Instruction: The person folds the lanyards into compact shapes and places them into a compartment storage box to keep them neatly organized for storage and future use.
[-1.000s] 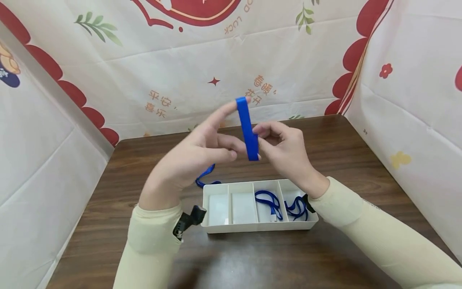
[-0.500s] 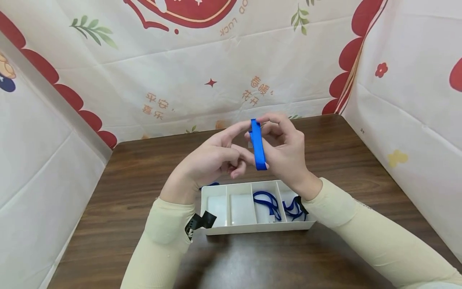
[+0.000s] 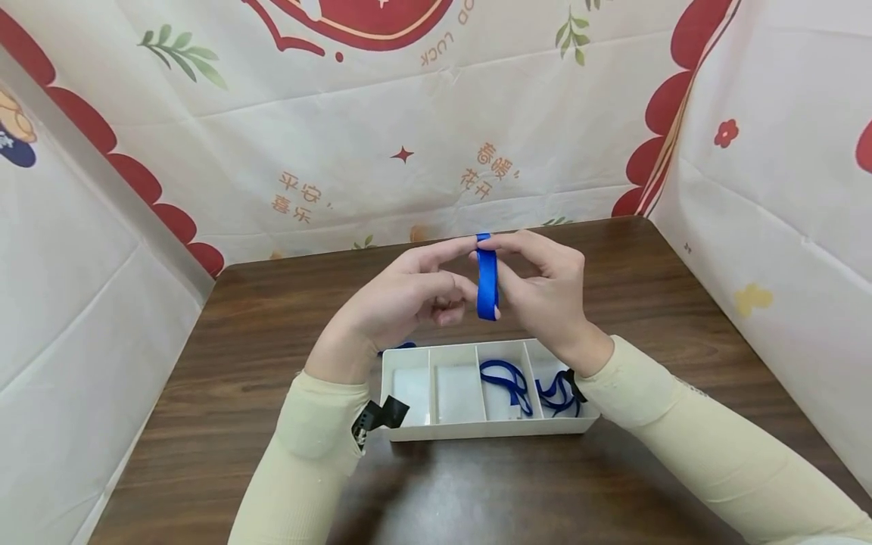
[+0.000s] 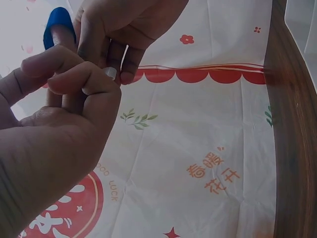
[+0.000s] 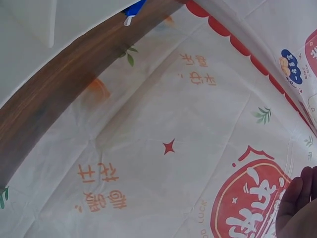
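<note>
A flat blue lanyard (image 3: pixel 487 288) is wound in a narrow loop around the extended fingers of my left hand (image 3: pixel 398 295); its remaining fingers are bent. My right hand (image 3: pixel 548 284) pinches the strap at the upper end of the loop with thumb and index finger. In the left wrist view, the blue lanyard (image 4: pixel 59 19) wraps a fingertip, and a small whitish clip (image 4: pixel 110 73) shows between the hands. Below them stands a white tray (image 3: pixel 477 433) with compartments. One blue lanyard (image 3: pixel 502 378) lies in its third compartment from the left, another (image 3: pixel 559 393) in the rightmost.
Behind the tray's left end, a blue strap (image 3: pixel 405 346) lies on the brown wooden table (image 3: pixel 225 363), mostly hidden by my left hand. Printed white cloth (image 3: pixel 354 144) walls the back and sides of the table.
The loop has come down with my left hand and looks shorter. My right hand's index finger has reached over to the loop's top, meeting the left fingertip there.
</note>
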Demonstrator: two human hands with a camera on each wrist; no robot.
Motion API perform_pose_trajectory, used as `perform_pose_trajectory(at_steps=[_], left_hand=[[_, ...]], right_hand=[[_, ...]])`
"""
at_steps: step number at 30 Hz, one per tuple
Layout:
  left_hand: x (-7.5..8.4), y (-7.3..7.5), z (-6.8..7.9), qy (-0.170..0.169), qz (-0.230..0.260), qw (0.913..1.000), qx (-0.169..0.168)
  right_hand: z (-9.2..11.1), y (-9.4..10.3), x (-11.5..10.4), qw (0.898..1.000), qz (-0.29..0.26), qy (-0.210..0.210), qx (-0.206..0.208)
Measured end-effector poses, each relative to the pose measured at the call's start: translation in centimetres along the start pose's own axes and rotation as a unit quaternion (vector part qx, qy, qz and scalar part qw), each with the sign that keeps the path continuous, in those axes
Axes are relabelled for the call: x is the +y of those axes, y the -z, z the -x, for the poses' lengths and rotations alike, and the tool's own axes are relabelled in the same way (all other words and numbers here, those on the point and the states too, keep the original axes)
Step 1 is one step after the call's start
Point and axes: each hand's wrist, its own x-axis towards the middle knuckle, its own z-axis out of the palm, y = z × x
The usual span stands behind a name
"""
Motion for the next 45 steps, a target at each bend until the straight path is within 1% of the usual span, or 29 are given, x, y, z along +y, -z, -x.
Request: perform_pose_trajectory(at_steps=[5,8,11,15,17,23,25,27,28,30,33,35,37,40,42,43,45], left_hand=[[-0.1,0.0,-0.2,-0.004,0.018,0.9998,-0.001],[-0.3,0.0,-0.3,-0.003,0.019,0.9998,0.002],[-0.4,-0.1,-0.4,-0.009,0.002,0.9999,0.006],[-0.6,-0.1,-0.6,-0.022,-0.033,0.9990,0.021],[-0.7,-0.1,-0.7,-0.029,-0.036,0.9985,0.028],[-1.4,0.5,-0.4,-0.053,0.007,0.9978,0.039],[-1.6,0.7,-0.1,-0.066,0.006,0.9970,0.040],[-1.7,0.8,0.2,-0.081,-0.007,0.9959,0.039],[-1.6,0.8,0.5,-0.089,-0.014,0.9953,0.037],[-1.5,0.7,0.8,-0.108,-0.014,0.9936,0.028],[-1.3,0.6,1.1,-0.142,0.027,0.9892,0.027],[-1.2,0.6,1.1,-0.167,0.066,0.9833,0.026],[-1.2,0.5,1.0,-0.193,0.093,0.9763,0.032],[-1.5,0.1,1.0,-0.223,0.104,0.9677,0.057],[-1.7,-0.6,0.9,-0.238,0.089,0.9623,0.096],[-1.9,-1.0,0.9,-0.246,0.067,0.9593,0.122],[-2.3,-1.9,0.8,-0.252,0.000,0.9506,0.182]], right_hand=[[0.1,0.0,0.1,1.000,0.004,0.004,-0.001],[0.3,0.0,0.0,1.000,0.004,0.002,-0.003],[0.4,0.0,0.0,1.000,0.003,0.005,-0.007],[0.4,0.0,0.0,1.000,0.003,0.008,-0.006],[0.4,0.0,0.0,1.000,0.005,0.006,-0.004],[0.7,0.0,0.4,1.000,0.018,0.002,0.006],[0.7,0.1,0.5,1.000,0.028,0.001,0.015],[0.5,0.2,0.7,0.999,0.039,-0.003,0.019],[0.4,0.4,0.8,0.999,0.046,-0.006,0.018],[0.2,0.6,1.0,0.998,0.060,-0.014,0.011],[0.3,0.8,1.2,0.996,0.078,-0.026,-0.015],[0.4,0.8,1.2,0.995,0.086,-0.034,-0.034],[0.5,0.7,1.1,0.994,0.086,-0.041,-0.049],[0.6,0.6,1.0,0.993,0.081,-0.050,-0.063],[0.6,0.6,0.8,0.993,0.080,-0.057,-0.067],[0.7,0.6,0.7,0.992,0.082,-0.064,-0.069],[0.7,0.6,0.4,0.990,0.088,-0.085,-0.076]])
